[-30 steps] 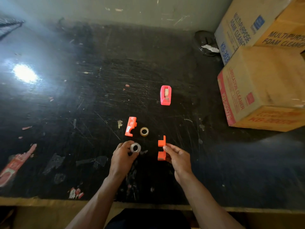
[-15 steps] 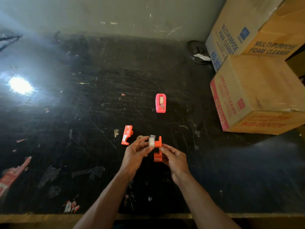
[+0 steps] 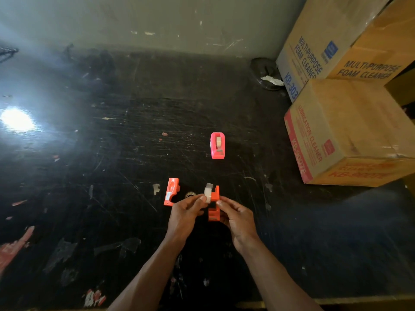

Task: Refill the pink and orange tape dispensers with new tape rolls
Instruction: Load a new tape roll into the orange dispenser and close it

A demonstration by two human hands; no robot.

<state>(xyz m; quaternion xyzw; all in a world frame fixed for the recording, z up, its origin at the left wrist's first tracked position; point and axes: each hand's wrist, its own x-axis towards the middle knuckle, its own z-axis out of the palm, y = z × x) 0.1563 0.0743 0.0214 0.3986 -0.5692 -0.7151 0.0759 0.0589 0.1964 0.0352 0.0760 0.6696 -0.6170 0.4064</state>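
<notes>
My left hand (image 3: pixel 186 213) pinches a clear tape roll (image 3: pixel 208 192) and holds it against the open side of an orange dispenser half (image 3: pixel 214 204). My right hand (image 3: pixel 237 217) grips that half from the right, just above the black table. The other orange half (image 3: pixel 172 191) lies flat to the left, inner side up. A small empty tape core (image 3: pixel 190 195) lies between the two halves, partly hidden by my left fingers. The pink dispenser (image 3: pixel 217 145) stands farther back with a roll inside it.
The black, scratched table (image 3: pixel 112 153) carries tape scraps and red wrapper bits (image 3: pixel 13 248) at the left. Stacked cardboard boxes (image 3: pixel 350 131) stand at the right. A dark round object (image 3: pixel 266 74) sits by the wall behind them. The table's front edge runs just below my forearms.
My left hand lifted the tape roll from the table and brought it right, against the orange half in my right hand. The view shifted slightly.
</notes>
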